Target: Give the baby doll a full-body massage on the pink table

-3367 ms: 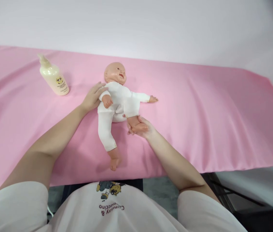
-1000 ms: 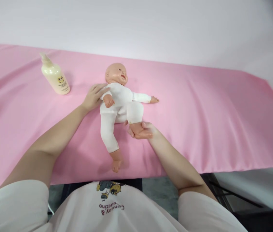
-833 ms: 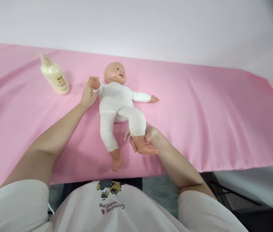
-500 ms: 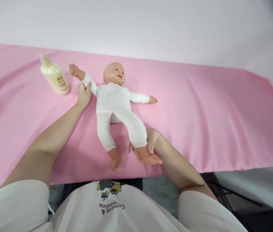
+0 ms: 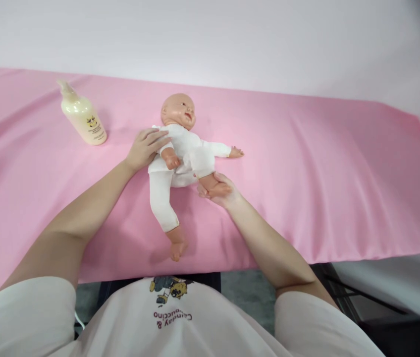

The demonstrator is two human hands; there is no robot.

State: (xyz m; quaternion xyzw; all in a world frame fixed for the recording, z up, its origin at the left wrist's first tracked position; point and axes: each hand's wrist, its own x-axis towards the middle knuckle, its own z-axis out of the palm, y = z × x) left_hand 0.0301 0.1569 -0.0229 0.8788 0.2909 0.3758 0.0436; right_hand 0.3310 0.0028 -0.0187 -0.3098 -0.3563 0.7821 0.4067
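Observation:
A baby doll with a soft white body lies on its back on the pink cloth, head toward the far side. My left hand wraps over the doll's upper arm, which is folded in across its chest so that the small fist rests near the belly. With my right hand I grip the doll's other-side leg at the ankle; that leg is bent, its knee pushed up toward the torso. The other leg hangs straight toward me, and the doll's far arm stretches out to the right. My right palm is partly hidden behind the doll's foot.
A pale yellow pump bottle stands on the cloth to the left of the doll. The pink cloth covers the table up to a white wall. Its front edge is close to my body.
My left hand has folded the doll's arm inward from its outstretched position. My right hand has pushed the held leg up and away from me, bending it toward the belly.

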